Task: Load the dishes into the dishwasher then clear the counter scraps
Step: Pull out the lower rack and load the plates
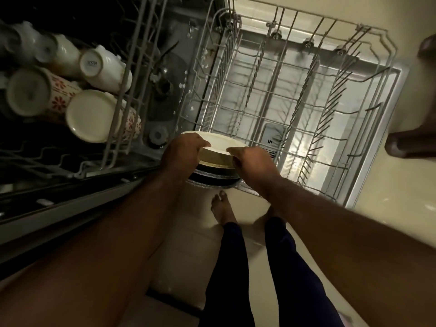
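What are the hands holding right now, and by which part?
A stack of plates, gripped at opposite edges: left hand on its left rim, right hand on its right.

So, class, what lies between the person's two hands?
A stack of plates, white on top, held by the left hand and right hand; head view.

Open room above the lower rack [295, 95]; upright tines [257, 67] line it; mugs [103, 67] crowd the upper rack [122, 97].

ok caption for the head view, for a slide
Left hand and right hand grip a plate stack at the lower rack; cups sit in the upper rack.
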